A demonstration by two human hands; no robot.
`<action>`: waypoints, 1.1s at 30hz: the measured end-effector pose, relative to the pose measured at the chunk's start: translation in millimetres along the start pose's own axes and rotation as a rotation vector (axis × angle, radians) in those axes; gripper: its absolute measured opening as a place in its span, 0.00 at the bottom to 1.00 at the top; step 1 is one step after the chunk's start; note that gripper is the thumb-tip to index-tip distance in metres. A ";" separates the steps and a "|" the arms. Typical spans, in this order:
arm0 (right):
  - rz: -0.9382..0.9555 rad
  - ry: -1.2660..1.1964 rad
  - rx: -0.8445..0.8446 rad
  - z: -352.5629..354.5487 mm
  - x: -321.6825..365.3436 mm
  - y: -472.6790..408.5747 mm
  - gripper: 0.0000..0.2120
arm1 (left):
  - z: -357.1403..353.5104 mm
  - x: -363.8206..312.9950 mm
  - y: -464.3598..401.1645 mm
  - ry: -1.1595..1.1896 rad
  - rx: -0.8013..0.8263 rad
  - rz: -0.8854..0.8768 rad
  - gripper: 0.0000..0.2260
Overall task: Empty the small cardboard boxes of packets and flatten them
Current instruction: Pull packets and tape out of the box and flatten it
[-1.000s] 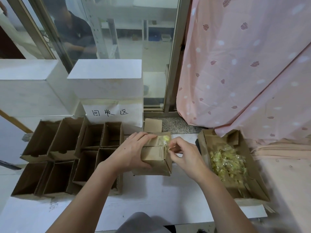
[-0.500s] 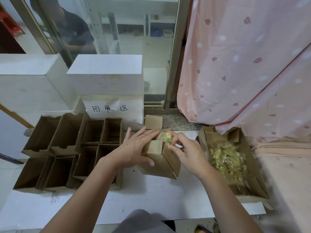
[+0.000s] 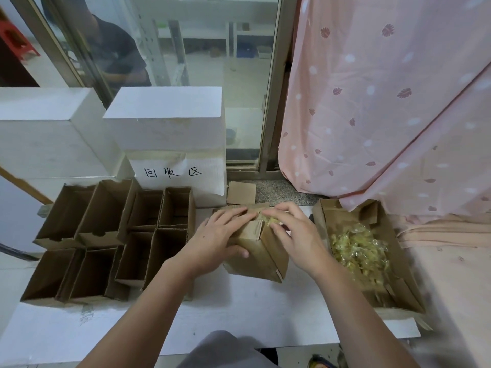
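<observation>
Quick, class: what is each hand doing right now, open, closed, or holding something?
Left hand: grips the small cardboard box, thumb on its near face.
Right hand: fingers curled at the box's open top on the yellow packets.

On my bench (image 3: 239,314) the small box (image 3: 261,251) sits centre, between my left hand (image 3: 215,240) and right hand (image 3: 297,235). Open boxes (image 3: 111,240) cluster left; a tray box (image 3: 372,261) of packets (image 3: 358,251) lies right; white blocks (image 3: 164,123) stand far behind.

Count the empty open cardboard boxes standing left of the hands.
8, in two rows. Back row. Front row. More may be hidden behind them.
</observation>
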State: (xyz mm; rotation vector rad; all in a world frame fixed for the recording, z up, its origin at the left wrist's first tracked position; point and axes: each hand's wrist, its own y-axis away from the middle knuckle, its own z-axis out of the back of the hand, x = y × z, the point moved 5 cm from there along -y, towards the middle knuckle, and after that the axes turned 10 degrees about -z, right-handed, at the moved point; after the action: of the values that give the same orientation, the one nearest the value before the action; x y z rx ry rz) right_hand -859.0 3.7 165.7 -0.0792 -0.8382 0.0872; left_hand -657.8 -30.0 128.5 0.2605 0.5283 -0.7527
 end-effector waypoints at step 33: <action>-0.086 -0.278 0.132 6.0 6.2 -0.2 0.18 | 9.6 -5.6 1.7 0.000 -0.132 0.124 0.40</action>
State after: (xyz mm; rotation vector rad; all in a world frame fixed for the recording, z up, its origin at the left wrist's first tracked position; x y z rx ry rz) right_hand -859.4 4.3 174.3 0.0950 -1.1101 0.0729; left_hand -656.5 -29.4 139.7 0.1693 0.5544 -0.5952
